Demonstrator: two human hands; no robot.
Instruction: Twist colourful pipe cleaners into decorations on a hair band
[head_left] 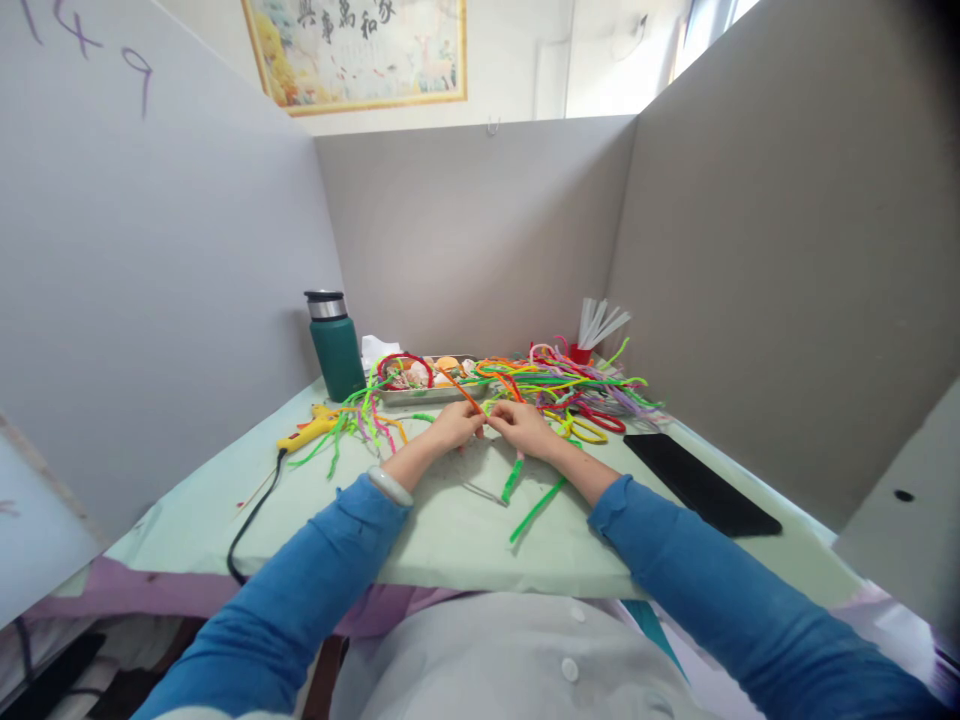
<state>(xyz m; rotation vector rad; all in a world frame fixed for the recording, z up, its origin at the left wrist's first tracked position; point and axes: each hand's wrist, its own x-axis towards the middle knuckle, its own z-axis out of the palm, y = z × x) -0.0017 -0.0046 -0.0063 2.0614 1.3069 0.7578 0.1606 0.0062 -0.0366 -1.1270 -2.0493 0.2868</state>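
Fingertips together over the middle of the table, my left hand (457, 426) and my right hand (525, 430) both pinch an orange pipe cleaner (459, 388). Its free end slants up and to the left; the part between the fingers is hidden. Just below my right hand lies a short green fuzzy piece (512, 482) with a pinkish upper end. Nearer the table's front is a straight green pipe cleaner (537, 512), its far end passing by my right wrist. A thin grey strand (484, 492) rests on the table between my forearms.
Behind my hands stand a metal tray (405, 398) of small items and a heap of coloured pipe cleaners (570, 380). A yellow glue gun (309, 430) with its cord and a green bottle (337, 350) are left. White sticks (600, 325) in a red cup and a black slab (697, 483) are right.
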